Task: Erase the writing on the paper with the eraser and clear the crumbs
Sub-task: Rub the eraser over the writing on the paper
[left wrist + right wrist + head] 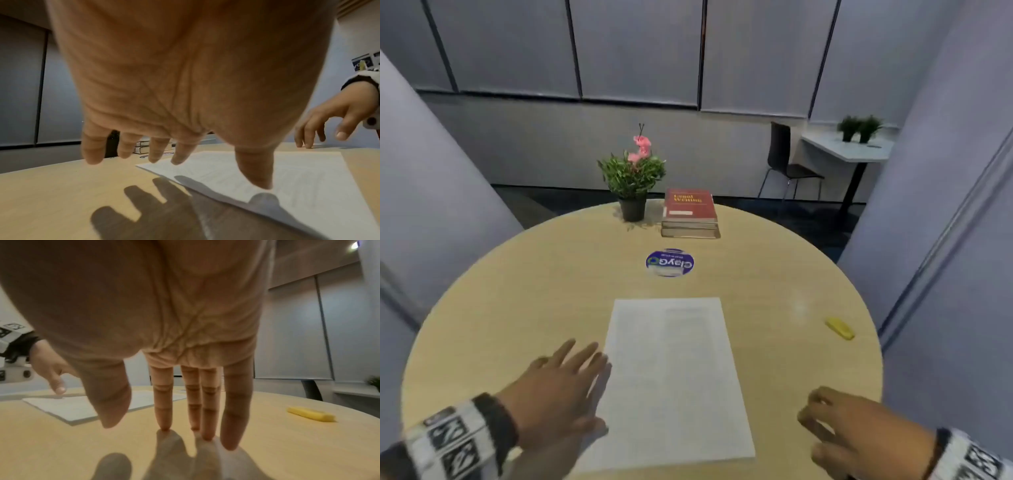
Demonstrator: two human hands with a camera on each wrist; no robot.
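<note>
On the round table, a sheet of paper lies at the centre toward six o'clock, and the yellow eraser lies well apart from it at three o'clock. At seven o'clock the left hand hovers flat with fingers spread over the paper's left edge. At five o'clock the right hand holds nothing, its straight fingertips touching bare tabletop short of the eraser.

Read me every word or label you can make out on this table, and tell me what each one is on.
"Legal Writing": cover of the red book atop the book stack.
"ClayG": round blue sticker, upside down from here; its smaller line is unreadable.
Paper: text too faint to read.
Wristband markers: patterns, no words.
</note>
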